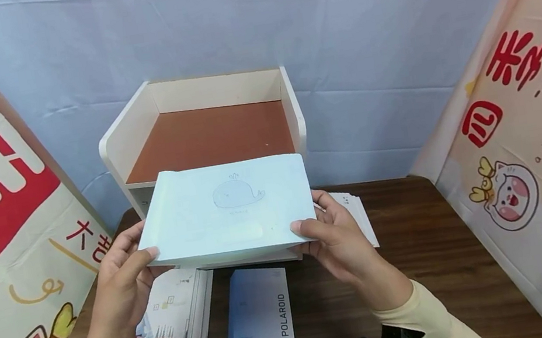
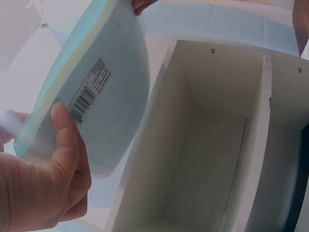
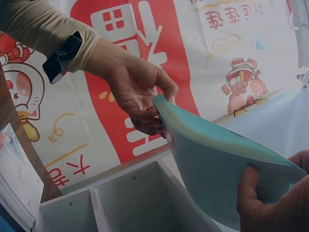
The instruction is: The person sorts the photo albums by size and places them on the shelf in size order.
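A light blue notebook (image 1: 230,211) with a whale drawing on its cover is held up by both hands. My left hand (image 1: 124,269) grips its left edge, thumb on the cover and fingers beneath. On the opposite edge my right hand (image 1: 337,238) pinches it the same way. In the left wrist view a barcode label (image 2: 90,92) shows on the notebook's underside, and its pages bow slightly. Below it on the table lie a stack of white illustrated booklets (image 1: 171,312) and a blue book (image 1: 258,307) marked POLAROID.
A white desktop shelf (image 1: 105,151) with a brown top stands behind the notebook, partly hidden by it. Its open compartments (image 2: 212,159) show in the left wrist view. White papers (image 1: 358,214) lie by the right hand on the dark wooden table (image 1: 457,269). Printed cloths hang on both sides.
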Demonstrator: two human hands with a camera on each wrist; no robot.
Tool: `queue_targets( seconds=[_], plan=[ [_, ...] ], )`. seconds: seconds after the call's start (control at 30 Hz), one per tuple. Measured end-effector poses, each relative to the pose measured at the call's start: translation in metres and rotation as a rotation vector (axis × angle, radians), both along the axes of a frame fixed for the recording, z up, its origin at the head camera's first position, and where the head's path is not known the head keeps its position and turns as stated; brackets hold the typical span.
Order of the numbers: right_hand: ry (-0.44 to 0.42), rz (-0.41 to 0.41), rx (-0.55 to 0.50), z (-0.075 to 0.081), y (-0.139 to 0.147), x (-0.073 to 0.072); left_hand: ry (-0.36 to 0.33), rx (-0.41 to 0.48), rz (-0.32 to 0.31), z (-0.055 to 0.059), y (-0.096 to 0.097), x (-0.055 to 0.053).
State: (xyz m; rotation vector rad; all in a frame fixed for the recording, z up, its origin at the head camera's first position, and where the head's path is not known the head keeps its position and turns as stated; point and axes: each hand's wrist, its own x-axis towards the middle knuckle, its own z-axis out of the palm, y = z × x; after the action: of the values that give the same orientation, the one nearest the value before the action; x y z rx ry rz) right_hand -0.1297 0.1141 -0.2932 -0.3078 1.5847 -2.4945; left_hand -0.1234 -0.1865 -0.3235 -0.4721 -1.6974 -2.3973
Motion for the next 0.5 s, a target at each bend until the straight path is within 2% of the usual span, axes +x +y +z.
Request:
queue_targets(
  seconds=[0.23,0.33,0.5],
  plan=[
    [0.023,0.0,-0.014,0.01,-0.004,-0.007,0.024,0.078,0.034,0.01,-0.002,-0.004],
    [0.027,0.0,-0.018,0.013,-0.006,-0.011,0.02,0.079,0.05,0.014,-0.003,-0.006],
    [0.035,-0.004,-0.02,0.017,-0.01,-0.017,0.008,0.097,0.034,0.022,-0.007,-0.008]
  ],
)
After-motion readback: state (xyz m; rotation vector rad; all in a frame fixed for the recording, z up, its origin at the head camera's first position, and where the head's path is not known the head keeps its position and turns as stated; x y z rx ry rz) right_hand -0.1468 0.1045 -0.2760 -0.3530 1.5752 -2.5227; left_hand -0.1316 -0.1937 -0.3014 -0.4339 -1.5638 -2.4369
